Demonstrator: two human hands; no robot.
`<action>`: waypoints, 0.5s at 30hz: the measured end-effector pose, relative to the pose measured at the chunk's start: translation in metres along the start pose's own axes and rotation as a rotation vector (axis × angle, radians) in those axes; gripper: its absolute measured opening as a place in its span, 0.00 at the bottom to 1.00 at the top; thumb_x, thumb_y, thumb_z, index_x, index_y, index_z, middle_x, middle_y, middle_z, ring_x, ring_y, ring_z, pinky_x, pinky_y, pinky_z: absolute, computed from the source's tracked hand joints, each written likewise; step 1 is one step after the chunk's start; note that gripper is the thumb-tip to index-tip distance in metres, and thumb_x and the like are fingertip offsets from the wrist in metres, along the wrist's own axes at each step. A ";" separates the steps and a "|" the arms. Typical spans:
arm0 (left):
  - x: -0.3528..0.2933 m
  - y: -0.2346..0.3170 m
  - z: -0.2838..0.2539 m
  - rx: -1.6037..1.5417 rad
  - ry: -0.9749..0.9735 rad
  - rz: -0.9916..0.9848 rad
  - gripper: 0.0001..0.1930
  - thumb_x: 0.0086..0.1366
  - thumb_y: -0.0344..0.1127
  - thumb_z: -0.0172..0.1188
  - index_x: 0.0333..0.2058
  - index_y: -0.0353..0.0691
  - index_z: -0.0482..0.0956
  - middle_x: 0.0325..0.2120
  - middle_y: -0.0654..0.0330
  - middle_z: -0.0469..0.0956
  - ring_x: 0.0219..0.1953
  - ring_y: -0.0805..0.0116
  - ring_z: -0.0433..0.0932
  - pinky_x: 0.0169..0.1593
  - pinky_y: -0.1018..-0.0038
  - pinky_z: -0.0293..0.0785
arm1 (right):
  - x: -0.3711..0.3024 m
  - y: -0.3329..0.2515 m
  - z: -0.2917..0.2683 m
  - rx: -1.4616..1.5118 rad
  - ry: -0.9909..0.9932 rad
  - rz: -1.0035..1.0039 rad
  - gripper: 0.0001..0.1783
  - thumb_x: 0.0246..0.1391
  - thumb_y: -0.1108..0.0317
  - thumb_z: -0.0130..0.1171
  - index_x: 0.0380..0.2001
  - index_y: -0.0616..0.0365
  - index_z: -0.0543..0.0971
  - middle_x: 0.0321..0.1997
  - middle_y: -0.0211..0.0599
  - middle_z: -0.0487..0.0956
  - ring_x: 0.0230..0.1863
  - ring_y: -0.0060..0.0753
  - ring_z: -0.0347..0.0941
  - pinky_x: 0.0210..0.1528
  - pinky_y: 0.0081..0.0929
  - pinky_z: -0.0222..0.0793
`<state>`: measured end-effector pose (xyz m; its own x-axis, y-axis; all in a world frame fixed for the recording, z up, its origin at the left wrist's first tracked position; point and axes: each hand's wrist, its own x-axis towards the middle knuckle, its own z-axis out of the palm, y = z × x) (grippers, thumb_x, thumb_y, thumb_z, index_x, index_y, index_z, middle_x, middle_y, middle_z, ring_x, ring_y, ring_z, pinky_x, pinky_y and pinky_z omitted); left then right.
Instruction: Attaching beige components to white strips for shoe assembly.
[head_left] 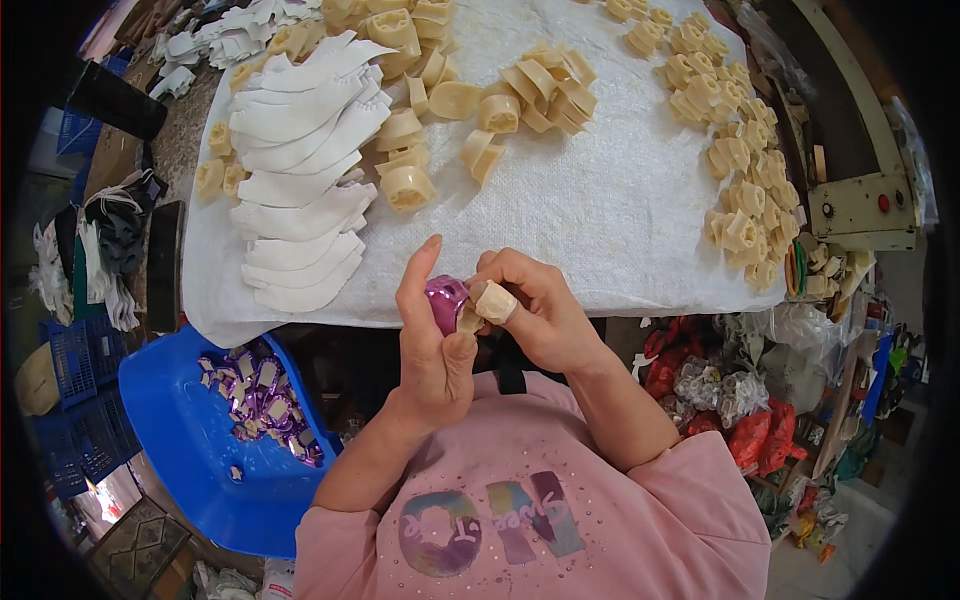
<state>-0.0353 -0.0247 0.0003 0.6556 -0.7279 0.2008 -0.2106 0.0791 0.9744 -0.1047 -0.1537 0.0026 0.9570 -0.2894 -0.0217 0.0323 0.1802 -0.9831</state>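
In front of my chest, just off the table's near edge, I hold a small shoe heel with a shiny purple cover (447, 303). My left hand (430, 345) grips it between thumb and fingers, the index finger pointing up. My right hand (535, 310) is closed at the heel's right side, its fingertips pinched against the edge. A beige wrap (495, 302) appears to sit round my right thumb. White curved cover pieces (305, 220) lie fanned in an overlapping row on the table. Bare beige heels (545, 90) are heaped beyond them.
A white woven sheet (600, 200) covers the table. More beige heels (745, 200) line its right side. A blue tub (190, 430) at lower left contains several purple-covered heels (265, 400). A dark phone-like slab (165, 265) lies at the left. Red bags (765, 435) and clutter crowd the right.
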 end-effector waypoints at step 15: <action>0.011 -0.008 -0.009 0.331 -0.016 0.298 0.48 0.58 0.65 0.50 0.56 0.19 0.52 0.34 0.49 0.73 0.32 0.57 0.76 0.35 0.68 0.72 | 0.008 -0.024 -0.001 -0.565 -0.031 -0.073 0.15 0.52 0.63 0.58 0.37 0.64 0.74 0.26 0.40 0.73 0.27 0.31 0.71 0.31 0.26 0.67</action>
<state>-0.0197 -0.0271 -0.0049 0.5205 -0.7169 0.4637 -0.6113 0.0662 0.7886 -0.0982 -0.1609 0.0259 0.9662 -0.2533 0.0474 -0.0522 -0.3727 -0.9265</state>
